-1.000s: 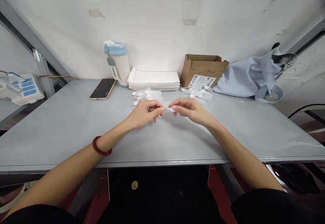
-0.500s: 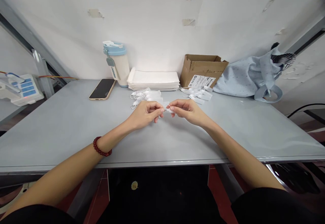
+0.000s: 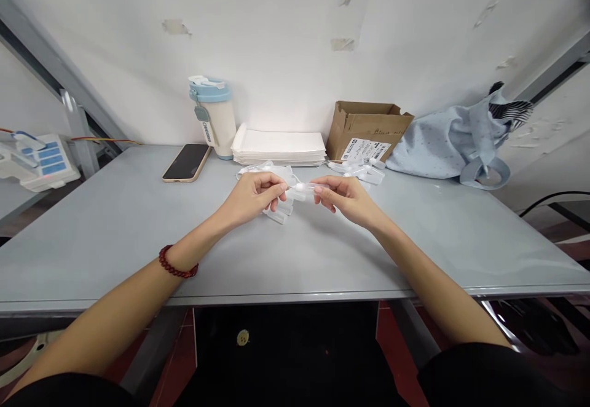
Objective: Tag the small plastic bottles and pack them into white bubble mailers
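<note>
Fingertips (image 3: 283, 188) drawn into a pinch, a person's left hand (image 3: 252, 199) grips the slim left end of a translucent plastic piece (image 3: 310, 188), while the right hand (image 3: 345, 199), thumb and forefinger pressed together, holds its other end, just above the gray tabletop (image 3: 295, 265) and nearer the far edge than the near one. A dark red beaded bracelet (image 3: 177, 264) circles the left wrist. Similar pieces lie in a loose pile (image 3: 278, 215) beside and partly behind the left hand, with a second cluster (image 3: 374, 174) past the right hand, toward the far edge. Along that edge stand a blue-lidded cup (image 3: 220, 121), a stack of flat white items (image 3: 279, 147) and an open cardboard box (image 3: 366, 130). A dark-screened phone (image 3: 187, 162) lies near the far left corner; a pale blue cloth bag (image 3: 437, 142) slumps toward the far right corner.
</note>
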A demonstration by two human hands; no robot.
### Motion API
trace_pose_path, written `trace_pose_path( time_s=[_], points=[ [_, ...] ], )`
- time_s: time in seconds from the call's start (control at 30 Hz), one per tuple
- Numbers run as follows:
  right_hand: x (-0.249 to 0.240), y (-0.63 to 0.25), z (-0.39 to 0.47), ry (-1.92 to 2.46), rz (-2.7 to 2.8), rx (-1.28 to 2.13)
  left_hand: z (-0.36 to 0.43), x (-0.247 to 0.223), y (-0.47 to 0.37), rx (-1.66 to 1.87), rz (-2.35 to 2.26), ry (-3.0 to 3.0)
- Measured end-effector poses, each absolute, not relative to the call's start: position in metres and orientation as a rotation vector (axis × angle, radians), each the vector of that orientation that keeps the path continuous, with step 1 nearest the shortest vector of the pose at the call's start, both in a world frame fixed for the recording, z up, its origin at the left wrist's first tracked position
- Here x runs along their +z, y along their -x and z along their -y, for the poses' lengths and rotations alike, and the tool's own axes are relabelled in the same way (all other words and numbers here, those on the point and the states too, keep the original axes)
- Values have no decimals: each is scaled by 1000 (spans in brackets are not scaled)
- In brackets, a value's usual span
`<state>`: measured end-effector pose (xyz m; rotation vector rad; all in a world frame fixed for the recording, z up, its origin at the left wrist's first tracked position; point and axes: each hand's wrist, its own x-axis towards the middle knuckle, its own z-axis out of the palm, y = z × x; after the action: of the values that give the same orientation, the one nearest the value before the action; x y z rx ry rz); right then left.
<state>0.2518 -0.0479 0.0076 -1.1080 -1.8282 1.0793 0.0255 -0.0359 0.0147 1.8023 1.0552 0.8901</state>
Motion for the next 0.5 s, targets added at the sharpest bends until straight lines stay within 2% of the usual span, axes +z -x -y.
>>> trace_pose_path(
  time_s=[0.5],
  points=[
    [1, -248, 49, 1138, 1861, 1047, 36, 6, -26, 873, -996, -1778]
  ],
)
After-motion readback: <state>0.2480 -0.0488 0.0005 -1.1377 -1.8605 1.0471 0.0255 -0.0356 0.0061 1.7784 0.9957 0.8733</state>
